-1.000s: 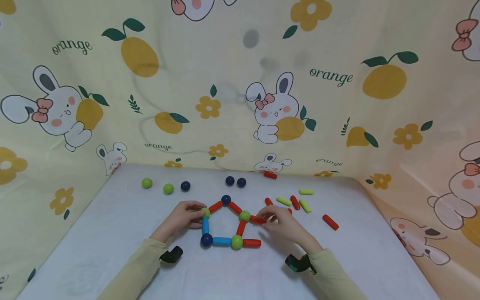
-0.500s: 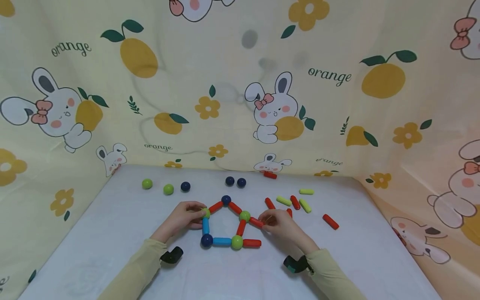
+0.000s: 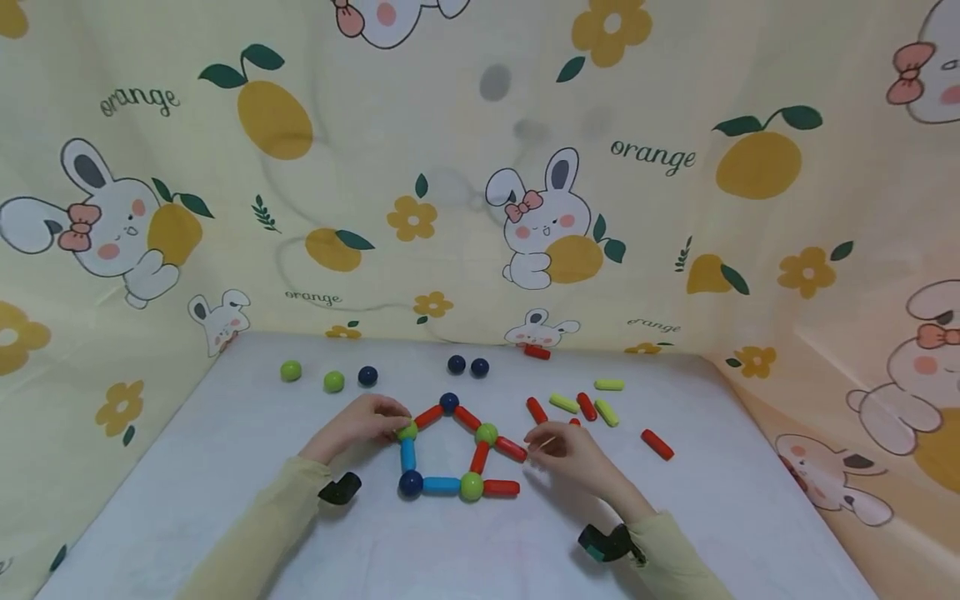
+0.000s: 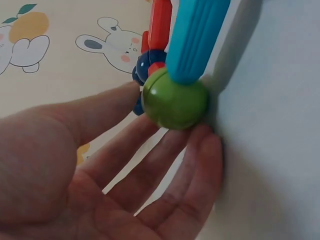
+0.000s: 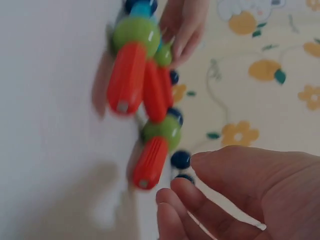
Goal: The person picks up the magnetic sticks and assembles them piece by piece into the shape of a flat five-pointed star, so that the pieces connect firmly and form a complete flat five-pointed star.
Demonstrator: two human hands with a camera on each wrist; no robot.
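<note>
Rods and balls lie joined in a five-sided ring on the white table. Its navy ball [image 3: 449,403] forms the top and a blue rod [image 3: 442,486] the bottom side. My left hand [image 3: 363,427] holds the green ball [image 4: 175,100] at the ring's left corner, thumb on one side and fingers below it in the left wrist view. From the right corner's green ball [image 3: 487,434] a red rod [image 3: 512,450] sticks out. My right hand [image 3: 572,457] is just beyond that rod's free end, fingers loosely bent around nothing. Another red rod [image 3: 502,488] points right from the lower right ball.
Loose green balls [image 3: 291,371] and navy balls [image 3: 457,365] stand along the back. Right of the ring lie several loose red rods [image 3: 657,444] and yellow-green rods [image 3: 609,385]. A printed cloth [image 3: 450,167] hangs behind and at both sides.
My right hand has let go of the red rod at the right corner and drawn slightly away; that rod now tilts further down to the right. The left hand has risen slightly at its ball.
</note>
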